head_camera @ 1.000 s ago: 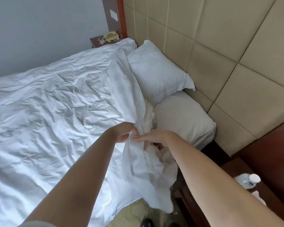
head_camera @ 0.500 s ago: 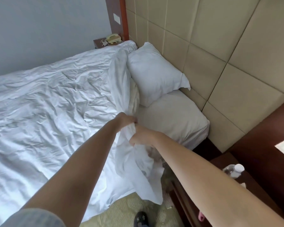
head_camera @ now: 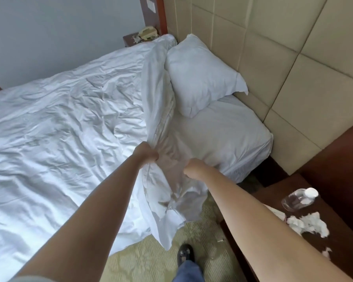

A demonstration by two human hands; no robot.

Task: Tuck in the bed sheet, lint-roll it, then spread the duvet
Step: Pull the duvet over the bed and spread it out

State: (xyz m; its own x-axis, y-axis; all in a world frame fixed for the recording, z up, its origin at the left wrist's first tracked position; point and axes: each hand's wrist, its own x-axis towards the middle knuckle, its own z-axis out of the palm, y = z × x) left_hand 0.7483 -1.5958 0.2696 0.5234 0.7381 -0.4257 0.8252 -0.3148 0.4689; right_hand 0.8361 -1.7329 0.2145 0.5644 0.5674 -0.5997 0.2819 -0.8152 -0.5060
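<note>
A crumpled white duvet (head_camera: pixel 65 123) covers most of the bed. Its top edge is folded back in a ridge running toward the headboard. My left hand (head_camera: pixel 147 154) grips that edge near the bed's side. My right hand (head_camera: pixel 193 166) grips the same edge a little to the right, and the cloth stretches between the two fists. The duvet's corner (head_camera: pixel 167 224) hangs down over the floor. The white bed sheet (head_camera: pixel 228 139) lies bare at the head of the mattress, with a white pillow (head_camera: pixel 200 74) on it against the headboard.
A padded beige headboard (head_camera: pixel 273 58) backs the bed. A dark wooden nightstand (head_camera: pixel 344 251) at right carries a plastic bottle (head_camera: pixel 300 199) and crumpled tissues (head_camera: pixel 310 222). My shoe (head_camera: pixel 184 252) stands on the patterned carpet. A telephone (head_camera: pixel 147 32) sits on the far nightstand.
My two hands have drawn apart along the duvet edge, the right one moving right, so the bunched cloth now stretches between them. The bare sheet shows more.
</note>
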